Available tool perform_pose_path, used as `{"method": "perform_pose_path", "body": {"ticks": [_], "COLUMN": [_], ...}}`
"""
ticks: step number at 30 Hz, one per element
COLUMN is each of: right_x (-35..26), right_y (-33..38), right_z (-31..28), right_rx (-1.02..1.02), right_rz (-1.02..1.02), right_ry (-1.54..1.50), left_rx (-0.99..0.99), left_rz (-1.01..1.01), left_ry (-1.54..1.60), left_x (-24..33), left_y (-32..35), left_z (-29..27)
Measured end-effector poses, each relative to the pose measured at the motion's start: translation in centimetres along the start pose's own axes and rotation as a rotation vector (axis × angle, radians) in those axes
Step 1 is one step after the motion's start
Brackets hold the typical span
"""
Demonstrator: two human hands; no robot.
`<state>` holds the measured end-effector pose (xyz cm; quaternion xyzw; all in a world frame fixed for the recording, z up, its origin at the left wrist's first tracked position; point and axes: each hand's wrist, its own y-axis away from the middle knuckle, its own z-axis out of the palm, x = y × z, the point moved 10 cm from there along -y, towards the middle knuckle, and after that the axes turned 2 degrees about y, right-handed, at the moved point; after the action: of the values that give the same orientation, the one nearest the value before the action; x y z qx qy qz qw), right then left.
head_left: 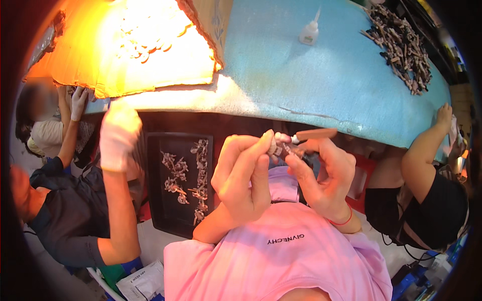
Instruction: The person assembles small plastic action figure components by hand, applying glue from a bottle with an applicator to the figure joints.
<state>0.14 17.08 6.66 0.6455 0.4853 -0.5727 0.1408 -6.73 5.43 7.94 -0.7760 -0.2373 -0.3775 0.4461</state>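
Both of my hands are raised close together in front of my pink shirt. My left hand (pixel 243 175) is closed, its thumb and fingers pinching a small pale piece (pixel 274 148) with an uneven surface. Opposite it, my right hand (pixel 324 173) is closed too, its fingertips meeting around small parts right beside that piece. A brown, flat, stick-like thing (pixel 315 134) with a whitish end lies along the top of the right fingers. Whether it is a tool or a part I cannot tell. Fingers hide much of what lies between the hands.
A black tray (pixel 159 200) with several small brownish figures stands left of me. Across the blue tabletop (pixel 281 75) are a white dropper bottle (pixel 309 32), a heap of brown pieces (pixel 401 50) and brightly lit cardboard (pixel 175 70). Co-workers sit on both sides; one gloved hand (pixel 119 135) is near.
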Motion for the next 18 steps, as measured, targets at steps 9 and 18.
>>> {"method": "perform_pose_path", "body": {"ticks": [9,18], "right_x": [-0.1,1.7], "right_y": [1.0,0.9], "right_z": [-1.4,-0.4], "right_rx": [0.068,0.027], "right_rz": [-0.246,-0.198], "right_ry": [-0.297,-0.361], "left_rx": [-0.050,-0.341], "left_rz": [0.096,-0.320], "left_ry": [0.263,0.862], "left_x": [1.3,-1.8], "left_y": [0.4,0.7], "left_z": [-0.6,4.0]}}
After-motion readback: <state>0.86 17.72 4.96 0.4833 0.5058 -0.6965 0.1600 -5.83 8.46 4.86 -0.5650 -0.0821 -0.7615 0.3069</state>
